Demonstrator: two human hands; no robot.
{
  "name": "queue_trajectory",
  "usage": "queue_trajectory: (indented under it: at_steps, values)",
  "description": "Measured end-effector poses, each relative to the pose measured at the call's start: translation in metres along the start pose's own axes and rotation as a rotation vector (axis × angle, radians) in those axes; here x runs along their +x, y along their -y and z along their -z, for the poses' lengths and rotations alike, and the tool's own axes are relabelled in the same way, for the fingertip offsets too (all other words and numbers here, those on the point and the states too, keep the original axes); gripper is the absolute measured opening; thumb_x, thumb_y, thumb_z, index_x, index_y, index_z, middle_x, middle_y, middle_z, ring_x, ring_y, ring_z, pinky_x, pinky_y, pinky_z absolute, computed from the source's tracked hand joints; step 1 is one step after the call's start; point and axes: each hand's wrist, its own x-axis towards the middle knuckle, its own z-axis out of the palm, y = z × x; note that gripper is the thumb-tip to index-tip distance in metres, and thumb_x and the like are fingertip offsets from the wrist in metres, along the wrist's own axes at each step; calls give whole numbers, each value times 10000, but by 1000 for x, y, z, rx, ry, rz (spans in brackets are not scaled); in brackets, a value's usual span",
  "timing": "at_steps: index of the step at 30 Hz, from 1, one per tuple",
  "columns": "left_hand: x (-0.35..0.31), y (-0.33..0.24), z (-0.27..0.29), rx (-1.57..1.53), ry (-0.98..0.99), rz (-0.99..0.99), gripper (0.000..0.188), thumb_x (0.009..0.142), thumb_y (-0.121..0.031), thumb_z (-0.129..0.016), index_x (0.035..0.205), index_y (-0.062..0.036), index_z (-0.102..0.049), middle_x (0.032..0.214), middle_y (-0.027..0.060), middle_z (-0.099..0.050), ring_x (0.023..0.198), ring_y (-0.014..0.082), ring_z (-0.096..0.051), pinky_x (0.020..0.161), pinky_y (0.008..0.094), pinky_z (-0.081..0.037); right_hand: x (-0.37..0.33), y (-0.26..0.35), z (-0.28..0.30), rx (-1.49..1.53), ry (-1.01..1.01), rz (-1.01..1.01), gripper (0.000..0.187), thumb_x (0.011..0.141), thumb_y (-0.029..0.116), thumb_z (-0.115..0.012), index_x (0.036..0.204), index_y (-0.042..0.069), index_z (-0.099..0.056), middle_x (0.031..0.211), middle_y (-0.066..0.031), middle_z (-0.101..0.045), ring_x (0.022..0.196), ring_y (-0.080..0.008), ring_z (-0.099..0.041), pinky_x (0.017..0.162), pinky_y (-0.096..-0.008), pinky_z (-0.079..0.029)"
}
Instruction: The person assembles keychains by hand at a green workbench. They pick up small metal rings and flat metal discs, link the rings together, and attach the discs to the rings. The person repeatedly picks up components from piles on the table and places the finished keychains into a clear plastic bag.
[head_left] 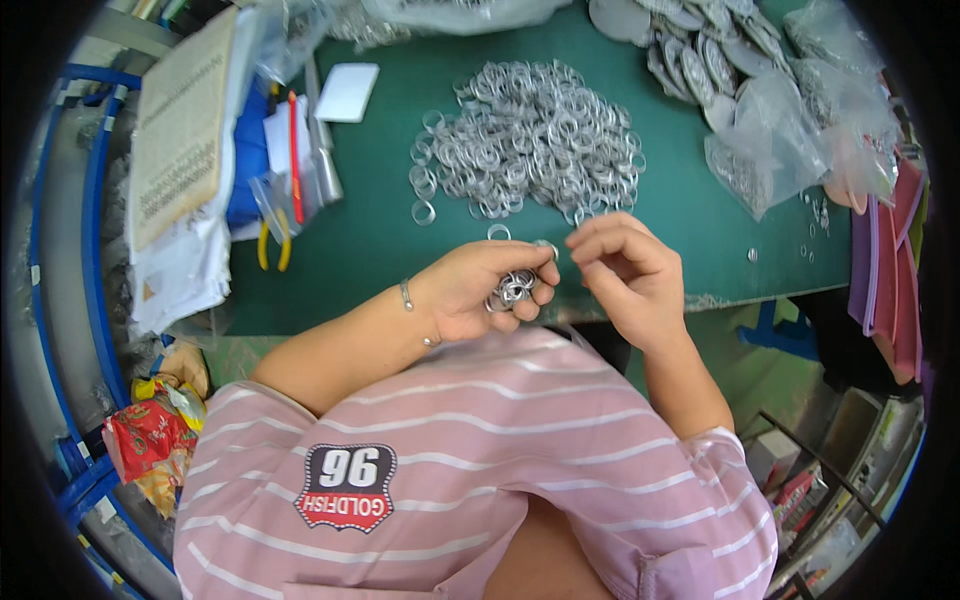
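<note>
My left hand [492,285] is closed around several small silver metal rings [513,288] gathered against its fingers. One more ring [546,250] is pinched between its thumb and index fingertip. Just to the right, my right hand [632,272] hovers with half-curled fingers and the thumb a little apart; I see nothing in it. Beyond both hands a large heap of the same rings [540,140] covers the middle of the green table [370,250]. A single loose ring [498,231] lies beside my left hand.
Flat round metal pieces [700,65] are piled at the back right, near clear plastic bags [765,150]. On the left lie papers [185,140], a red pen [295,155] and yellow-handled pliers [275,240]. Pink and purple sheets [895,270] stand by the right edge.
</note>
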Motion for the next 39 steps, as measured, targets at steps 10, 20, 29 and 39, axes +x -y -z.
queue_trajectory:
  at_steps: [10, 20, 29, 39]
  values:
    - [-20, -226, -113, 1329, -753, -1971, 345, 927, -291, -514, 817, 15, -629, 716, 146, -644, 641, 303, -603, 607, 363, -477, 4, -17, -26, -742, 12, 289, 227, 714, 30, -710, 929, 32, -638, 896, -118, -577, 843, -312, -552, 725, -389, -470]
    - [-26, -130, -89, 1709, -770, -1707, 226, 869, -230, -632, 933, -18, -678, 795, 129, -683, 705, 180, -647, 638, 287, -496, -6, -31, -7, -336, -120, -13, 156, 753, -61, -659, 874, 19, -598, 820, -76, -621, 798, -187, -612, 683, -290, -480]
    - [2, -12, -13, 663, -202, -484, 238, 970, -208, -506, 1044, 7, -575, 839, 84, -636, 698, 154, -649, 580, 246, -542, -11, -26, -6, 407, -162, -17, 271, 787, -139, -611, 997, -7, -500, 1007, -118, -587, 887, -156, -613, 770, -260, -522]
    - [-9, -21, -7, 449, -293, -544, 210, 943, -238, -561, 931, -34, -611, 706, -19, -531, 537, 36, -390, 420, 172, -245, -2, -18, 2, -415, -198, 192, 129, 763, -64, -629, 866, 9, -603, 886, -104, -665, 767, -213, -631, 666, -301, -505]
